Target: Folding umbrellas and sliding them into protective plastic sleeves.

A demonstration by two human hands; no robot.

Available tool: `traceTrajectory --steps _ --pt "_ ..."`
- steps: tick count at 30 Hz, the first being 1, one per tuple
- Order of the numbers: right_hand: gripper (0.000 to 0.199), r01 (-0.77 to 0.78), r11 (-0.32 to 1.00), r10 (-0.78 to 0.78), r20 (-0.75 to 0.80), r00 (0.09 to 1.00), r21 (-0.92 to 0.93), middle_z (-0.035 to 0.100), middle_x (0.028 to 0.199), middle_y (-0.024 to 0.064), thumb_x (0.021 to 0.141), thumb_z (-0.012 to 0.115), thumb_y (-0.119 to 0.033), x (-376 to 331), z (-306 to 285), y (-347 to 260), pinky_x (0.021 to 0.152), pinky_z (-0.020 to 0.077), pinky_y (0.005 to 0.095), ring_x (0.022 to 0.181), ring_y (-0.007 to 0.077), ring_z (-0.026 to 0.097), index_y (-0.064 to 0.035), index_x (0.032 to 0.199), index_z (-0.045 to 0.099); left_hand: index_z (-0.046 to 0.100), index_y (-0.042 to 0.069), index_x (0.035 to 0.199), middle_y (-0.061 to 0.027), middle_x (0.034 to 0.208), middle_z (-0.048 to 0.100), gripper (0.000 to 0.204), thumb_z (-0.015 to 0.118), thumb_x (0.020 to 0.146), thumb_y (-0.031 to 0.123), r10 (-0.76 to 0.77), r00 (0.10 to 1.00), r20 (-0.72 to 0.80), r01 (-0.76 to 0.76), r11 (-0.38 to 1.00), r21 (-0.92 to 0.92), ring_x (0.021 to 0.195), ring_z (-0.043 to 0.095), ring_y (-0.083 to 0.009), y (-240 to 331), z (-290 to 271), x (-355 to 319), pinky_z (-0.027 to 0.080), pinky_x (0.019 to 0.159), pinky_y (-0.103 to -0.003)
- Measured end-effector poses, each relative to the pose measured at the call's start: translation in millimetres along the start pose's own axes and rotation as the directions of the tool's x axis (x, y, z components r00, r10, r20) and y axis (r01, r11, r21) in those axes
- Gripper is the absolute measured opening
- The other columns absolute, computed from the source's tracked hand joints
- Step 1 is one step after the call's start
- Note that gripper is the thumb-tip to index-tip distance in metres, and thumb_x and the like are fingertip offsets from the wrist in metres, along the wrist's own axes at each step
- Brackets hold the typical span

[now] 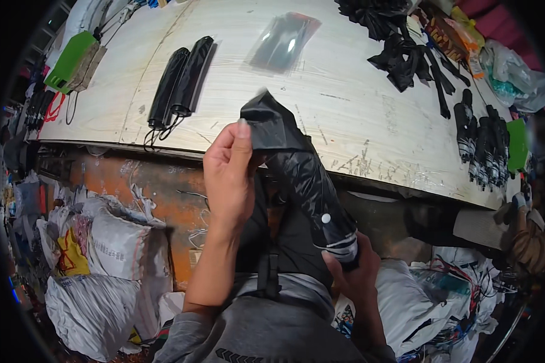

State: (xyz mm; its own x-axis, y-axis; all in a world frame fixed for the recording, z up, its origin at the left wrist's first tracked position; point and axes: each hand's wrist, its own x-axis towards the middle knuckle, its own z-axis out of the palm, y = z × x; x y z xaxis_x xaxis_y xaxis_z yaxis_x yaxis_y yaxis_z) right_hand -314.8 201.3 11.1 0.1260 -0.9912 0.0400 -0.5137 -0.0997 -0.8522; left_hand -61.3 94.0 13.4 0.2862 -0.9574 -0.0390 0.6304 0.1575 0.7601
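A pale table [333, 91] spans the room. Toward its front left corner lie two wrapped umbrellas [187, 83]. The left hand [230, 166] pinches a black sleeve [275, 128] at the front edge; before this edge, the folded umbrella [306, 187] slants to the right hand [358, 272], curled around its lower end. Keeping the sleeve's mouth wide and the umbrella aligned probably helps.

Pale wood-grained table [345, 85] across far side, scuffed, with dark scratches [362, 166] toward near edge on right. Below, worn orange-brown floor [109, 175], patchy and stained. Stuffed white sacks [91, 311] heaped near left; crumpled white bags [402, 302] near right. Magenta cloth [515, 24] far right. Bright light on table, dimmer over floor.
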Motion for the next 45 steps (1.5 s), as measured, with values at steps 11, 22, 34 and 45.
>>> traceTrajectory --steps 11,22,34,45 --pt "0.038 -0.332 0.859 0.208 0.327 0.922 0.391 0.072 0.088 0.0098 0.083 0.077 -0.016 -6 6 2 0.062 0.0505 0.0290 0.065 0.0187 0.062 0.0022 0.113 0.062 0.061 0.001 0.114 -0.0112 0.104 0.073 0.021 0.066 0.094 0.002 -0.112 0.930 0.349 0.082 0.992 0.099 0.086 0.068 -0.0121 13 -7 -9 0.055 0.082 -0.024" --pt "0.011 -0.320 0.818 0.207 0.274 0.939 0.479 0.056 0.065 0.0013 0.097 0.057 -0.013 24 45 -19 0.048 0.0331 0.0230 0.053 0.0079 0.044 -0.0035 0.093 0.062 0.056 -0.003 0.132 -0.0171 0.111 0.071 0.039 0.060 0.093 0.000 -0.234 0.950 0.209 0.054 0.778 0.626 0.102 0.069 -0.0247 -30 -74 1 0.055 0.092 -0.032" --pt "0.016 -0.509 0.723 0.445 0.249 0.860 0.467 0.057 0.067 0.0011 0.099 0.058 -0.020 4 70 44 0.046 0.0303 0.0219 0.051 0.0071 0.043 -0.0040 0.098 0.060 0.049 -0.001 0.123 -0.0157 0.119 0.060 0.049 0.051 0.103 0.043 0.410 0.784 -0.466 0.117 0.640 0.760 0.097 0.060 -0.0180 -50 -177 -26 0.052 0.082 -0.029" --pt "0.015 -0.573 0.732 0.500 0.282 0.819 0.368 0.060 0.073 0.0046 0.097 0.058 -0.017 30 89 23 0.045 0.0295 0.0220 0.050 0.0080 0.043 -0.0025 0.102 0.059 0.051 -0.007 0.130 -0.0208 0.104 0.071 0.086 0.023 0.102 0.070 -0.223 0.916 -0.335 0.209 0.975 -0.076 0.085 0.072 -0.0253 -98 -186 7 0.058 0.084 -0.034"
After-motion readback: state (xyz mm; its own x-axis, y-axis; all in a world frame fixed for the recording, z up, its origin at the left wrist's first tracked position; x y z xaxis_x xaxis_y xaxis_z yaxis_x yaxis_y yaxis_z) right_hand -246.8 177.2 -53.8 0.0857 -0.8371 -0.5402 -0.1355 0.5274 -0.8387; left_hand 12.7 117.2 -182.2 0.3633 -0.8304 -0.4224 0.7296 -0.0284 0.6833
